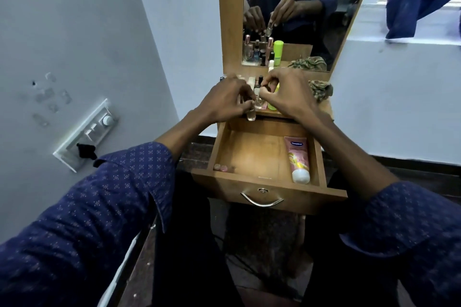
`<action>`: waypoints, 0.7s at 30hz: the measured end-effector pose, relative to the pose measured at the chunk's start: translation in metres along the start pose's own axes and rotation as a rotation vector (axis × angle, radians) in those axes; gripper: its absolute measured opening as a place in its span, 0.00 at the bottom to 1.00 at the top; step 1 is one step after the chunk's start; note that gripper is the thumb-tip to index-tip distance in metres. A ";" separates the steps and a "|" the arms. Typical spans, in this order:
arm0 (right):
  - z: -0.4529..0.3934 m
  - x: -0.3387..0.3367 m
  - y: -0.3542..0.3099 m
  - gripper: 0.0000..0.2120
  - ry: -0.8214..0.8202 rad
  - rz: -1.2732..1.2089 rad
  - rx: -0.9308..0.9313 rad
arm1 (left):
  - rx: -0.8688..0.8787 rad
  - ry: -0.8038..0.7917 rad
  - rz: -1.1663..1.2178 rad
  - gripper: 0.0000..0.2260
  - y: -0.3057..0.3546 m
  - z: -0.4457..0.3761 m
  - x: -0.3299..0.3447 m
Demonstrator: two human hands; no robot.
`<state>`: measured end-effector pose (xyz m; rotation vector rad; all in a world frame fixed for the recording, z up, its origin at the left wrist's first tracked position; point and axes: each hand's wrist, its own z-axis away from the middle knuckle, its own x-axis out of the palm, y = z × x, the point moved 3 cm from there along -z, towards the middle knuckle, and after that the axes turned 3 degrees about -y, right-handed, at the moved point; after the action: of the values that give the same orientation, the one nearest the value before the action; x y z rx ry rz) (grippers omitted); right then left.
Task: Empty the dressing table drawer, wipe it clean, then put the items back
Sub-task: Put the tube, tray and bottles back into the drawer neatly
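Note:
The wooden drawer (269,188) is pulled out below the dressing table top. Inside it a pink lotion tube (298,158) lies along the right side and a small pink item (220,167) sits in the front left corner. Over the table top, my left hand (224,101) grips a small clear glass bottle (251,114) at the table's front edge. My right hand (287,93) pinches another small bottle (335,103) beside it; my fingers hide most of that one. Several small cosmetic bottles (258,81) stand behind my hands.
A yellow-green bottle (272,106) lies under my right hand. A patterned cloth (320,88) is bunched on the table's right end. The mirror (299,7) rises behind. A wall switch panel (87,134) is on the left wall.

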<state>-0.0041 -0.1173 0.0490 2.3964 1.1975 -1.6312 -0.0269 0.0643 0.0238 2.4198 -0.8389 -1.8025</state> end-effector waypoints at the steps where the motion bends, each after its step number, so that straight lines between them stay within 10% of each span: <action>1: 0.008 0.008 -0.002 0.05 -0.025 -0.007 0.014 | -0.012 -0.028 0.018 0.06 -0.002 0.009 0.004; 21: 0.106 0.150 -0.019 0.04 -0.431 -0.228 0.270 | -0.191 -0.677 -0.033 0.11 -0.050 0.082 0.067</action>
<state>-0.0741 -0.0589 -0.1120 1.9215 1.2659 -2.3588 -0.0665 0.1034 -0.0790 1.7144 -0.5943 -2.6171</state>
